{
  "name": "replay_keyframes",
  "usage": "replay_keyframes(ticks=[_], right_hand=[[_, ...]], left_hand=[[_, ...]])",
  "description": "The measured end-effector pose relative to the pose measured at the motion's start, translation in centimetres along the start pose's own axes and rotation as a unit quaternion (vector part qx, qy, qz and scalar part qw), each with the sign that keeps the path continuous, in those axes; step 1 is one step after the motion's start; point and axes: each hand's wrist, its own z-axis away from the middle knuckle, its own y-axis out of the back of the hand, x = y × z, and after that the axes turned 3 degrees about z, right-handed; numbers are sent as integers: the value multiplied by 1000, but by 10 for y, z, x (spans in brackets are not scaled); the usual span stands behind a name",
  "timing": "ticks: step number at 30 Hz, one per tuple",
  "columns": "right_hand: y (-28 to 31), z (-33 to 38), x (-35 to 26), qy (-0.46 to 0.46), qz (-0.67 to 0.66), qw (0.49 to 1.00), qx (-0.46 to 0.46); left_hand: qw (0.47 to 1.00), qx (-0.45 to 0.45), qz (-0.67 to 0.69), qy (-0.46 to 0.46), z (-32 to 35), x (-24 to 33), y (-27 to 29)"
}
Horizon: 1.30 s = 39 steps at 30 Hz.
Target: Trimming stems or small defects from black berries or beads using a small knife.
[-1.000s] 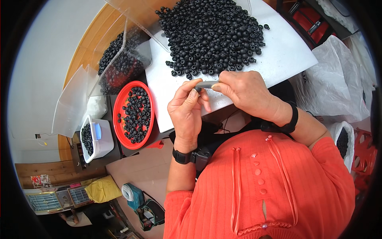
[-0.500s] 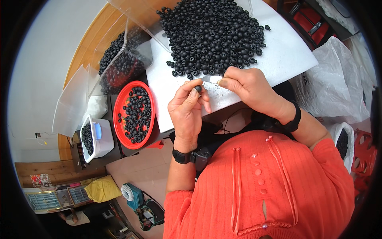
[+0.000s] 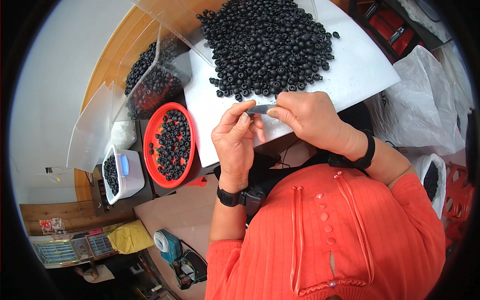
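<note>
My left hand [image 3: 234, 140] pinches a small round black part between thumb and fingertips; the blade now mostly covers it. My right hand [image 3: 311, 117] grips a small knife [image 3: 259, 109], its short flat blade lying across the part at my left fingertips. The knife's handle is hidden inside the fist. Just beyond both hands, a big heap of black ball-shaped parts with holes [image 3: 270, 55] lies on a white foam board [image 3: 360, 75]. Dark crumbs speckle the board near its front edge.
Left of the board stand a red round tray [image 3: 148, 165] of black parts, a white tub [image 3: 132, 184] and a clear plastic bin [image 3: 185, 70], both holding more. Translucent plastic bags [image 3: 420, 110] hang at the right, near a white sack [image 3: 439, 200] with black contents.
My right hand has turned and shifted slightly toward me, bringing the blade down over the black part. My left hand has barely moved.
</note>
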Motion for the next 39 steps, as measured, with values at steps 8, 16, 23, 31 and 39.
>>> replay_keyframes(ticks=[8, 16, 23, 31, 39], right_hand=[[15, 7, 20, -51, -176, 983, 17], [16, 8, 25, -87, -230, 969, 11], [19, 14, 24, -81, -247, 965, 18], [18, 16, 27, -74, -246, 966, 21], [17, 13, 23, -62, -236, 969, 36]], left_hand=[[913, 206, -298, -189, 21, 97, 27], [781, 148, -585, -163, 2, 92, 42], [738, 39, -650, -176, -59, 46, 43], [706, 55, -701, -85, -56, 42, 38], [662, 19, -735, -148, -22, 32, 21]])
